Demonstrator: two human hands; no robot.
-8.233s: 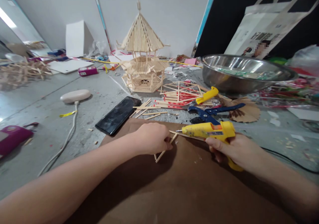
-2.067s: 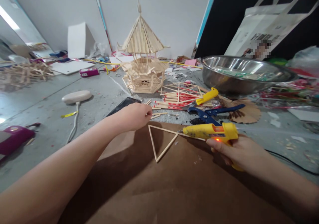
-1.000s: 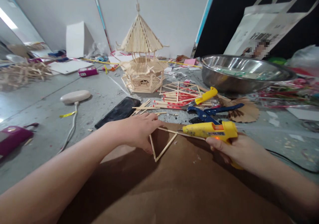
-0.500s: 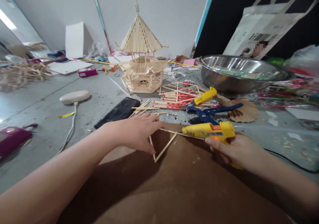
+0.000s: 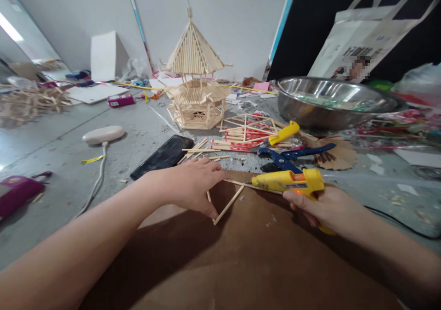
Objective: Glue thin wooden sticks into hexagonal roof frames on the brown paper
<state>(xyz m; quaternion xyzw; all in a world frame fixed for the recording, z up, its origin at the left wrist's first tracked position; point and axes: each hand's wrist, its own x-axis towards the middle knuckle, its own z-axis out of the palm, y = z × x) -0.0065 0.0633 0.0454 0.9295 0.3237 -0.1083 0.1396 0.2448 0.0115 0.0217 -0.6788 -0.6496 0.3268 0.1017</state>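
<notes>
My right hand is wrapped round the grip of a yellow hot glue gun, an orange light glowing on its side. The gun's nozzle touches or nearly touches a joint of a small frame of thin wooden sticks. My left hand holds that frame on its left, with the thumb at the lower corner. Its other fingertips press by the upper stick and partly hide it. A brown board lies beneath the frame and both hands.
Behind stands a stick-built pagoda model. Nearer lie a black phone, loose sticks with red ends, blue-handled pliers and a yellow-handled knife. A steel basin sits right; a white power adapter with its cord lies left.
My left thumb has shifted slightly right and down along the frame's lower corner. The glue gun stays almost in place, its nozzle at the same joint.
</notes>
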